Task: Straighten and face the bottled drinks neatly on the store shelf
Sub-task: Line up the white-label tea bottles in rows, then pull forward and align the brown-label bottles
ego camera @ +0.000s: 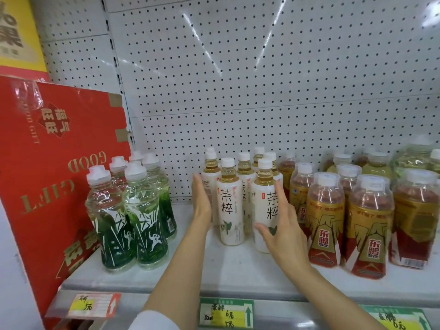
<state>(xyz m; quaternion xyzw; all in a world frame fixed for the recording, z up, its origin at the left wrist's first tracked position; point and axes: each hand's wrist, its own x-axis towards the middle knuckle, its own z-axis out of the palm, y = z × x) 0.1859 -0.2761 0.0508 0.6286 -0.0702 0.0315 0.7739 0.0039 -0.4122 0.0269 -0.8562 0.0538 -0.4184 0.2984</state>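
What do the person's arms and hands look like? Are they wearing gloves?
No gloves. The left hand and the right hand are bare, with no rings or watch showing. Both forearms are bare too. A bit of white sleeve shows low on the left arm.

rear tea bottles hidden, green tag cropped

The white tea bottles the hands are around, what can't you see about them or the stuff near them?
In the head view:
- Back white tea bottles: labels hidden by the front two.
- Left hand: seen edge-on, so whether its fingers touch a bottle is unclear.
- Right hand: covers the lower label of the front right bottle.
- Price tag: cut off by the bottom edge.
- Red gift box: cut off at the left edge.
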